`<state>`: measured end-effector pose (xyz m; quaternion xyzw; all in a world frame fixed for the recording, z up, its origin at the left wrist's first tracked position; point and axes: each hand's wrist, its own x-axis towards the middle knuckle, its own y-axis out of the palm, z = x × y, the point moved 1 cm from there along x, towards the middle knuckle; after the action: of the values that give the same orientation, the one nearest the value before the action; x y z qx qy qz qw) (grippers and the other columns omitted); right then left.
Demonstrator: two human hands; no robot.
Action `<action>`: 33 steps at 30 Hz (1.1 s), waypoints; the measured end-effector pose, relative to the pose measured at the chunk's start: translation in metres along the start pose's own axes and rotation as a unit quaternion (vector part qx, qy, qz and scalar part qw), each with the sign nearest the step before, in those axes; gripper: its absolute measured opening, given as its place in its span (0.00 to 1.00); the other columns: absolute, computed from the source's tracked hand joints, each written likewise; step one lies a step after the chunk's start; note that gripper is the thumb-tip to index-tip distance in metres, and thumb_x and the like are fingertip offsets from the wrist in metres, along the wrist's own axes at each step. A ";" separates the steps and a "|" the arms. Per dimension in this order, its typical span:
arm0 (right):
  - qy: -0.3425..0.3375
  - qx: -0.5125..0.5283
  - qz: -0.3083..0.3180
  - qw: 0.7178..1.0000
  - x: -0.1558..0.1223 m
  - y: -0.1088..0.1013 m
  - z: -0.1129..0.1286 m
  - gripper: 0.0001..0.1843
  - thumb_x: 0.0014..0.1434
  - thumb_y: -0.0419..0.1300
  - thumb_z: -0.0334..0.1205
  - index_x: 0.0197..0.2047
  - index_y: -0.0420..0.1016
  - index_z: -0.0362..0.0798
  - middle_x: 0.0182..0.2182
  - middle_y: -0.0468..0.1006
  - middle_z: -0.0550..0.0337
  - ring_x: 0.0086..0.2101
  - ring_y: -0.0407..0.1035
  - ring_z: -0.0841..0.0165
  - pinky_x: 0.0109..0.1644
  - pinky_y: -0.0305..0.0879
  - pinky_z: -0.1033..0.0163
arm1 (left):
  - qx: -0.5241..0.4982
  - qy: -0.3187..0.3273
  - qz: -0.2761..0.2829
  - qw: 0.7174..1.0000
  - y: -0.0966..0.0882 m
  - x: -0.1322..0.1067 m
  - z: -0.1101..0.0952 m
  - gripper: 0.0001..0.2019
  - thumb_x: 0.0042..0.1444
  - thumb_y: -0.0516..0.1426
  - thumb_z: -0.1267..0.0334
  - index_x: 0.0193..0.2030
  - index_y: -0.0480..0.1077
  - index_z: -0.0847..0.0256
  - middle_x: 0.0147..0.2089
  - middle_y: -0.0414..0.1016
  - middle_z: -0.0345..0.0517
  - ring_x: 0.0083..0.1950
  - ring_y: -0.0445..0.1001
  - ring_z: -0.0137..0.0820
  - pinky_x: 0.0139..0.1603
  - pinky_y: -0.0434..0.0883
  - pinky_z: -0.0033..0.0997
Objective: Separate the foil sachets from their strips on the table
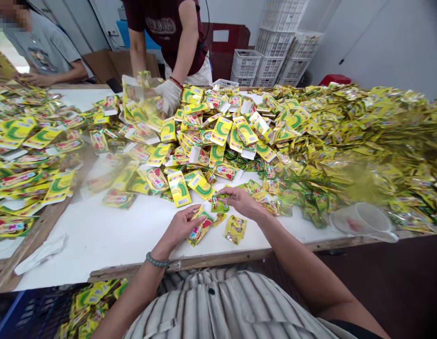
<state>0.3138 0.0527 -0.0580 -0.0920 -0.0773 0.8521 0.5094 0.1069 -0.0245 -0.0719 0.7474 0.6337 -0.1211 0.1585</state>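
My left hand (181,228) grips a small yellow and green printed box (200,229) near the table's front edge, its white flap up at the top. Just right of it, my right hand (241,201) pinches a green sachet (219,203) close to the box's upper end. A yellow sachet (235,229) lies flat on the white table below my right hand, and a smaller yellow sachet (219,219) is beside the box. Beyond my hands, yellow boxes (179,188) lie in a loose heap.
A large mound of sachets (345,136) covers the right side, with a clear plastic jug (361,220) lying at its edge. Opposite, a co-worker's gloved hand (169,96) handles boxes. A wooden strip (38,242) borders the left pile. Below left stands a blue crate (35,313).
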 end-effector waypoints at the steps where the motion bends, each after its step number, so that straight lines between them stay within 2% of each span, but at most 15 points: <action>1: -0.005 -0.037 0.013 0.999 -0.001 0.004 0.004 0.09 0.52 0.59 0.36 0.38 0.78 0.47 0.35 0.79 0.60 0.35 0.71 0.68 0.40 0.64 0.64 | -0.004 -0.001 0.011 1.000 0.000 -0.001 0.000 0.32 0.44 0.67 0.50 0.55 0.71 0.62 0.42 0.81 0.51 0.39 0.79 0.40 0.40 0.74 0.36; 4: -0.021 -0.154 0.054 0.986 -0.002 0.011 0.010 0.11 0.52 0.59 0.28 0.37 0.79 0.48 0.34 0.79 0.61 0.35 0.71 0.69 0.41 0.64 0.64 | -0.012 -0.008 0.028 0.999 -0.002 -0.003 0.003 0.32 0.45 0.67 0.50 0.56 0.71 0.62 0.36 0.81 0.47 0.35 0.78 0.37 0.35 0.72 0.33; 8: -0.059 -0.208 0.091 0.972 -0.003 0.022 0.014 0.13 0.50 0.60 0.24 0.35 0.80 0.50 0.33 0.79 0.63 0.36 0.71 0.69 0.43 0.64 0.65 | 0.009 -0.008 0.041 0.999 -0.001 -0.005 0.003 0.34 0.44 0.67 0.50 0.57 0.70 0.62 0.29 0.78 0.42 0.29 0.74 0.32 0.28 0.67 0.27; 10: -0.052 -0.219 0.069 0.972 -0.002 0.026 0.013 0.11 0.50 0.63 0.26 0.35 0.79 0.49 0.32 0.78 0.63 0.35 0.71 0.70 0.41 0.64 0.66 | 0.010 -0.012 0.052 0.999 0.000 -0.005 0.002 0.33 0.45 0.67 0.51 0.57 0.70 0.62 0.26 0.76 0.39 0.26 0.72 0.30 0.26 0.64 0.25; 12: -0.032 -0.215 0.040 0.975 -0.001 0.028 0.010 0.10 0.52 0.65 0.31 0.39 0.77 0.48 0.31 0.78 0.63 0.32 0.70 0.70 0.37 0.64 0.66 | -0.009 -0.024 0.052 0.998 0.001 -0.005 0.000 0.32 0.45 0.67 0.51 0.56 0.70 0.63 0.26 0.76 0.39 0.25 0.71 0.28 0.26 0.64 0.25; 15: -0.024 -0.237 -0.019 0.971 0.000 0.018 0.005 0.13 0.60 0.60 0.39 0.47 0.73 0.47 0.36 0.80 0.58 0.34 0.72 0.68 0.39 0.65 0.64 | -0.067 -0.040 0.038 0.996 0.001 -0.005 -0.001 0.33 0.44 0.68 0.53 0.56 0.69 0.64 0.31 0.79 0.43 0.29 0.75 0.30 0.30 0.68 0.27; 17: -0.039 -0.337 -0.065 0.939 -0.001 0.006 -0.001 0.16 0.61 0.57 0.39 0.52 0.71 0.45 0.45 0.79 0.49 0.44 0.72 0.62 0.47 0.64 0.58 | -0.099 -0.041 0.029 0.994 0.000 -0.005 -0.001 0.34 0.43 0.68 0.54 0.57 0.68 0.63 0.34 0.81 0.46 0.32 0.77 0.33 0.33 0.69 0.28; 19: -0.058 -0.459 -0.061 0.885 -0.004 -0.004 -0.008 0.21 0.57 0.58 0.33 0.54 0.70 0.43 0.52 0.75 0.43 0.52 0.68 0.55 0.53 0.59 0.51 | -0.114 -0.037 0.017 0.993 -0.001 -0.003 -0.001 0.35 0.43 0.68 0.54 0.58 0.67 0.62 0.35 0.81 0.46 0.34 0.78 0.34 0.35 0.71 0.30; 21: -0.075 -0.524 -0.026 0.848 -0.006 -0.009 -0.017 0.22 0.54 0.55 0.27 0.53 0.71 0.43 0.54 0.73 0.43 0.52 0.67 0.53 0.54 0.56 0.49 | -0.113 -0.028 0.002 0.993 -0.001 -0.003 -0.001 0.35 0.43 0.69 0.54 0.58 0.67 0.62 0.34 0.81 0.46 0.34 0.78 0.34 0.35 0.71 0.30; 22: -0.078 -0.530 -0.020 0.844 -0.007 -0.010 -0.020 0.22 0.55 0.53 0.26 0.52 0.72 0.43 0.52 0.75 0.43 0.50 0.69 0.55 0.53 0.56 0.49 | -0.110 -0.024 -0.006 0.994 -0.001 -0.003 -0.002 0.35 0.43 0.68 0.54 0.58 0.67 0.62 0.33 0.81 0.46 0.34 0.78 0.34 0.35 0.71 0.30; 24: -0.073 -0.492 -0.056 0.865 -0.008 -0.010 -0.023 0.19 0.59 0.49 0.27 0.50 0.74 0.43 0.46 0.78 0.45 0.45 0.71 0.58 0.52 0.58 0.52 | -0.102 -0.022 -0.020 0.994 -0.001 -0.003 -0.003 0.35 0.42 0.69 0.53 0.57 0.67 0.63 0.31 0.80 0.45 0.33 0.77 0.34 0.34 0.71 0.29; 26: -0.067 -0.395 -0.112 0.909 -0.008 -0.008 -0.020 0.15 0.63 0.48 0.31 0.46 0.75 0.44 0.41 0.79 0.47 0.43 0.71 0.60 0.49 0.61 0.56 | -0.094 -0.027 -0.026 0.995 -0.001 -0.003 -0.003 0.36 0.41 0.69 0.52 0.56 0.68 0.64 0.30 0.79 0.44 0.31 0.76 0.33 0.33 0.70 0.29; 28: -0.069 -0.270 -0.128 0.952 -0.007 -0.004 -0.012 0.12 0.62 0.52 0.37 0.43 0.75 0.46 0.40 0.78 0.52 0.41 0.71 0.62 0.45 0.63 0.59 | -0.081 -0.028 -0.027 0.996 0.000 -0.004 -0.003 0.37 0.40 0.69 0.51 0.56 0.68 0.65 0.29 0.78 0.43 0.29 0.75 0.32 0.31 0.70 0.29; 30: -0.073 -0.182 -0.087 0.977 -0.006 0.003 -0.001 0.10 0.60 0.57 0.40 0.43 0.74 0.47 0.38 0.78 0.57 0.39 0.70 0.65 0.43 0.63 0.62 | -0.060 -0.019 -0.021 0.998 0.000 -0.004 -0.003 0.38 0.41 0.68 0.50 0.57 0.67 0.66 0.28 0.76 0.41 0.28 0.74 0.31 0.29 0.68 0.27; 33: -0.049 -0.193 -0.017 0.980 -0.002 0.013 0.013 0.07 0.54 0.62 0.36 0.38 0.74 0.47 0.32 0.77 0.61 0.34 0.68 0.68 0.39 0.61 0.65 | -0.026 0.002 -0.004 1.000 -0.001 -0.005 -0.003 0.37 0.44 0.67 0.49 0.59 0.66 0.66 0.24 0.72 0.37 0.25 0.69 0.27 0.26 0.63 0.24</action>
<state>0.3007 0.0441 -0.0482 -0.1454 -0.2667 0.8158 0.4921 0.1054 -0.0277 -0.0675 0.7409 0.6397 -0.1040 0.1762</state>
